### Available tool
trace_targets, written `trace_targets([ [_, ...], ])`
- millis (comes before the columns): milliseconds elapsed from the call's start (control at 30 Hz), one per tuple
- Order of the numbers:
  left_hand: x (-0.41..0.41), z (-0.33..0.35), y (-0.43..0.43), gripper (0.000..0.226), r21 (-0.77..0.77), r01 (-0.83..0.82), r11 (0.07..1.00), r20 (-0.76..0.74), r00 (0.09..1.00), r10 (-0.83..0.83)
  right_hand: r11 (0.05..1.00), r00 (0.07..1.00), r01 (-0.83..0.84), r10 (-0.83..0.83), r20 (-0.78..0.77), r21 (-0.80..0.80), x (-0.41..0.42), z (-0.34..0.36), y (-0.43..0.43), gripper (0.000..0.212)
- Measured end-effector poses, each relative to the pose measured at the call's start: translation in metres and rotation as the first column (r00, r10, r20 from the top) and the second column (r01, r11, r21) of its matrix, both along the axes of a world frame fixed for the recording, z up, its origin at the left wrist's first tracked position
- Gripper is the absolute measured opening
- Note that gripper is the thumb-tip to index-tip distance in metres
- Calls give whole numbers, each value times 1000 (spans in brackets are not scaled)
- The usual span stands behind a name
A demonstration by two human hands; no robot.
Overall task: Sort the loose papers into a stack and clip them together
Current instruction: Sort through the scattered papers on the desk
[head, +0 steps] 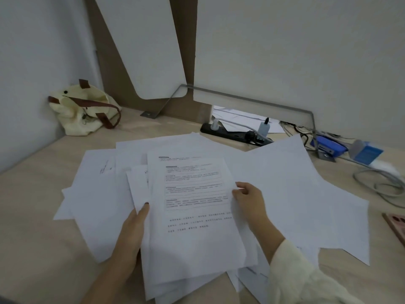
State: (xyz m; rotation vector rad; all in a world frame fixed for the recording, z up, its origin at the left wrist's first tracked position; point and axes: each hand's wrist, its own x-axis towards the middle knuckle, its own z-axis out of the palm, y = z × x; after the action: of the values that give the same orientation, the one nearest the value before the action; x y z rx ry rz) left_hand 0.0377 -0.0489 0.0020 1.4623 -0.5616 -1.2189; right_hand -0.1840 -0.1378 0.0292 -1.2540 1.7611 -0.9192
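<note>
Several white printed sheets lie spread over the desk, some overlapping. A gathered bundle of papers [192, 216] with printed text on top sits in the middle. My left hand [133, 231] holds the bundle's left edge, thumb on top. My right hand [249, 200] pinches its right edge, thumb on the top sheet. Loose sheets fan out to the left [98, 194] and to the right [295, 194] under the bundle. No clip is visible.
A cream tote bag [81, 110] with brown straps sits at the back left corner. A black power strip [230, 133] with plugs lies at the back. Blue items [328, 148] and grey cables [381, 185] are at the right. A brown object [396, 227] pokes in at the right edge.
</note>
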Motion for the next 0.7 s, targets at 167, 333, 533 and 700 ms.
trace_targets([
  [167,-2,0,1,41,8,101,995,94,990,-102,995,995,85,-88,-55,-56,-15,-6,-11,45],
  [333,-2,-2,0,44,20,122,992,185,975,-124,946,884,253,-311,349,201,-52,2,-31,28],
  [533,-6,0,0,43,15,140,990,223,965,-140,947,876,144,-258,408,288,-42,4,-42,19],
  [700,-5,1,1,42,33,136,990,234,962,-140,977,965,20,-74,251,213,-35,-4,-44,21],
])
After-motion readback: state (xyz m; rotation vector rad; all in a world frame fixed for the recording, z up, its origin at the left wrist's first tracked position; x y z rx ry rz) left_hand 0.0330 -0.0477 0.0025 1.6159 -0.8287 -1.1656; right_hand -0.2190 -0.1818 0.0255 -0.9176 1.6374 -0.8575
